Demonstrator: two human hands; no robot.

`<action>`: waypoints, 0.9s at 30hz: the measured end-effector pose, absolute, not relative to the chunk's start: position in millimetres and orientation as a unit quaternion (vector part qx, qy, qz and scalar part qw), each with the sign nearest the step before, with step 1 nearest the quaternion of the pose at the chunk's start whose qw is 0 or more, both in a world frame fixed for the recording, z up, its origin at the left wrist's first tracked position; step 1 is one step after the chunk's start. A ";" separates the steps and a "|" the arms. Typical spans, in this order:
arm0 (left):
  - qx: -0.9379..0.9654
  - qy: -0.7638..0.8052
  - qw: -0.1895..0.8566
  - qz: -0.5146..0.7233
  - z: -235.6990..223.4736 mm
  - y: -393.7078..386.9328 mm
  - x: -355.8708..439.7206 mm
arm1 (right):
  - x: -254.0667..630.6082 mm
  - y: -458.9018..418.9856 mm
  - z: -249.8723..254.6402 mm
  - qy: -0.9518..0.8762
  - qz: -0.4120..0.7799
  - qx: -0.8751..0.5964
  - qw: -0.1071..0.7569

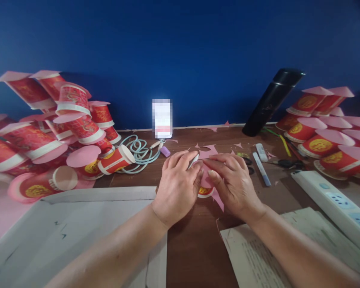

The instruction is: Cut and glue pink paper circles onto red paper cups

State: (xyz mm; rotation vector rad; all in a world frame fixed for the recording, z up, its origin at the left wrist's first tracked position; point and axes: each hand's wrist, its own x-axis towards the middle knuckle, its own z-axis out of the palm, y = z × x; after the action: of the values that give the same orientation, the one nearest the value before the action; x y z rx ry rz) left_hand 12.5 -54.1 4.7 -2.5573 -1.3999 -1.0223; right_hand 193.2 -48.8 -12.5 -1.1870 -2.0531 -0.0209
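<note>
Two bare hands meet over a pink disc (207, 179) atop a red cup (205, 191) on the brown table (186, 256), between paper sheets. The left hand (177, 188) curls beside a small white item (193, 160), the right hand (238, 186) bends its fingers at the disc's far side; whether either is clenched or merely pressing, the view cannot tell. Light, even fingertip pressure around the rim would best suit such thin paper, with the cup kept steady, since a hard push could crease the disc or dent the wall. Sharp-pointed, matte pink scraps (218, 200) lie around it. Glossy red cups (75, 100) with gold print and pale bands crowd the left, flanking a looped, pale blue cable (138, 150).
</note>
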 end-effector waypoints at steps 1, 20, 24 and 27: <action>-0.827 -0.451 0.026 -0.333 4.5 -54.1 12.5 | 192.7 -48.9 -12.2 -0.802 -0.008 -0.463 0.377; -0.802 -0.463 -0.046 -0.375 14.2 -48.0 5.5 | 195.7 -54.1 -11.9 -0.743 -0.012 -0.465 0.482; -0.820 -0.463 -0.055 -0.334 9.9 -51.8 8.3 | 192.3 -54.3 -15.1 -0.750 0.008 -0.472 0.464; -0.824 -0.462 -0.064 -0.322 5.9 -54.1 10.5 | 190.7 -54.6 -17.1 -0.759 0.014 -0.472 0.449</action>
State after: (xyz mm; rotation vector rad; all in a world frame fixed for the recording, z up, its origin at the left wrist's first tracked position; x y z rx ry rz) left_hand 10.5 -54.1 5.9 -2.6977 -1.5145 -1.0550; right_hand 190.7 -54.6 -17.1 -1.1670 -1.8768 0.0353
